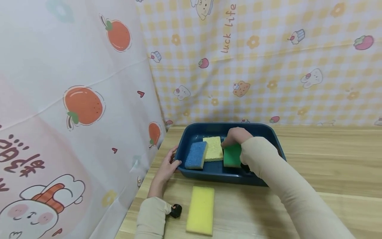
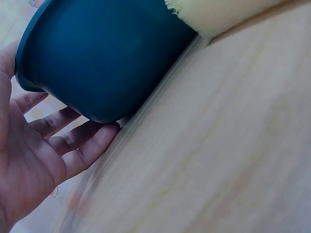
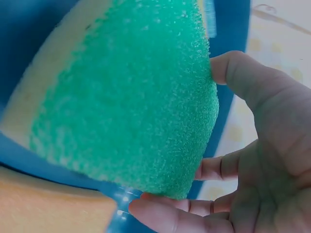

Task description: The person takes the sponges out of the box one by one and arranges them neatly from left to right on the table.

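Observation:
A dark blue bin [image 1: 206,174] stands on the table with several sponges inside. My left hand [image 1: 167,165] holds its left end, thumb at the rim; in the left wrist view the fingers [image 2: 90,150] reach against the outer wall near the base. Over the bin's middle, my right hand [image 1: 237,135] grips a green-faced sponge [image 1: 232,156] at its far end. The right wrist view shows thumb and fingers around the sponge's edge. Left of it lie a pale yellow sponge [image 1: 213,149] and a blue sponge [image 1: 196,155]. My right forearm hides the bin's right part.
A long yellow sponge [image 1: 200,210] lies on the wooden table [image 1: 238,212] in front of the bin, beside my left wrist. A peach-coloured block [image 3: 53,204] shows at the right wrist view's lower left. Printed curtains [image 1: 268,66] hang behind and on the left.

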`<state>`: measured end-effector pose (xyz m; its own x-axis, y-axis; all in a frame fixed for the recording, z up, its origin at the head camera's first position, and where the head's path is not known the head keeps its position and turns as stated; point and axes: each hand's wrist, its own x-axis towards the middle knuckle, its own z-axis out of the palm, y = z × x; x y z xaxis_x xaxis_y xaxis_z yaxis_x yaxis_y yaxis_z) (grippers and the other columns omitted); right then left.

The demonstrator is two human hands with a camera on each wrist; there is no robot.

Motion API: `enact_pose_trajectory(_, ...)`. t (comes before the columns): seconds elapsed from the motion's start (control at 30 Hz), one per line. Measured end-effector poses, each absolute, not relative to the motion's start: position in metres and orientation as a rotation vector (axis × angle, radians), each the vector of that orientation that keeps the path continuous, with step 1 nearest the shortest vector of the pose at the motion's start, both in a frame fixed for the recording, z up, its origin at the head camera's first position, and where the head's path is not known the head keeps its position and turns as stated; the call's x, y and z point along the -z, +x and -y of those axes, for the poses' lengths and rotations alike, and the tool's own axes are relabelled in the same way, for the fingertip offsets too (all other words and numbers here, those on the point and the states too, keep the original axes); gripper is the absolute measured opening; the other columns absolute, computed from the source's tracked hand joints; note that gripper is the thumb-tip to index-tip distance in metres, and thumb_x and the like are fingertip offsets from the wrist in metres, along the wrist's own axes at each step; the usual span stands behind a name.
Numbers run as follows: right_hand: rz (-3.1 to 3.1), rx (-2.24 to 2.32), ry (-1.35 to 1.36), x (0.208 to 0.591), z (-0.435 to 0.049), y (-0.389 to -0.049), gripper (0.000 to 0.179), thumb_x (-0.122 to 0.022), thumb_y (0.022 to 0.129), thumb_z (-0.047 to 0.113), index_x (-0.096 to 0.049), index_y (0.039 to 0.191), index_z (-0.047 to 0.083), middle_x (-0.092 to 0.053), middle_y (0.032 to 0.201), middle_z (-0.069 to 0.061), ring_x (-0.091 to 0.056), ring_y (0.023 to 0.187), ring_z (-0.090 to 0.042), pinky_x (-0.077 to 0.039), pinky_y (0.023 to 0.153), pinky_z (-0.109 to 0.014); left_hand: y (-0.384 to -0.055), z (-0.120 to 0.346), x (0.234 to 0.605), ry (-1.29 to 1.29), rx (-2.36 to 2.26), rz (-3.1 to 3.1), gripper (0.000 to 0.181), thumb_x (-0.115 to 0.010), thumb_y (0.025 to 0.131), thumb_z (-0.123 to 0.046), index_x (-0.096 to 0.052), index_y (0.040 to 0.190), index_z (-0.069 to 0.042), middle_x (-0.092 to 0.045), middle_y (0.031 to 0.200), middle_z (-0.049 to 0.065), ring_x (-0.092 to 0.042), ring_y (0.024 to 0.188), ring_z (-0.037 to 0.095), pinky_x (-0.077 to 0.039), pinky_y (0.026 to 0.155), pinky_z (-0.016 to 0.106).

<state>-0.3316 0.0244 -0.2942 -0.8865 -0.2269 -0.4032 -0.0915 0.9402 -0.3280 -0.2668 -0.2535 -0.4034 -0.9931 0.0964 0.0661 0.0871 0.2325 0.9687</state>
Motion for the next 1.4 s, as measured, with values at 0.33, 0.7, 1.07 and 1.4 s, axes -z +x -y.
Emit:
enact_pose_trajectory(0.33,-2.631,0.381,-0.159,0.268,-0.026,-0.333,0.059,-0.053,0.083,0.046,-0.048,0.119,-0.001,-0.050,0.106,-0.017,-0.050,0.091,-0.028,-0.048,0.070,-0.037,-0.266,0.253,0.403,0.187,-1.934,-2.466,0.061,-0.045,0.084,-0.001,-0.029,0.141,-0.018,-0.044,0.126,0.021,-0.048,0.104,0.032,-0.051,0.070,0.035)
enact_pose_trajectory(0.7,-2.692,0.338,-0.159,0.267,-0.017,-0.298,0.054,-0.057,0.079,0.050,-0.055,0.103,0.001,-0.053,0.090,-0.014,-0.061,0.065,-0.025,-0.051,0.049,-0.032,-0.265,0.252,0.406,0.155,-1.920,-2.469,0.062,-0.046,0.084,-0.002,-0.029,0.141,-0.018,-0.044,0.127,0.021,-0.047,0.105,0.031,-0.051,0.070,0.035)
enact_pose_trajectory(1.07,-2.725,0.245,-0.339,0.277,-0.012,-0.250,0.047,-0.056,0.079,0.051,-0.054,0.077,0.005,-0.056,0.068,-0.010,-0.061,0.050,-0.025,-0.048,0.043,-0.030,-0.267,0.251,0.403,0.167,-1.892,-2.485,0.062,-0.045,0.084,-0.003,-0.027,0.142,-0.017,-0.041,0.130,0.022,-0.046,0.106,0.033,-0.051,0.071,0.035)
enact_pose_trajectory(1.4,-2.763,0.274,-0.409,0.292,-0.012,-0.217,0.046,-0.061,0.076,0.049,-0.043,0.059,0.010,-0.039,0.054,-0.002,-0.050,0.044,-0.015,-0.040,0.042,-0.026,-0.266,0.250,0.400,0.194,-1.903,-2.454,0.060,-0.044,0.087,-0.003,-0.024,0.142,-0.014,-0.038,0.132,0.025,-0.043,0.110,0.035,-0.050,0.072,0.037)
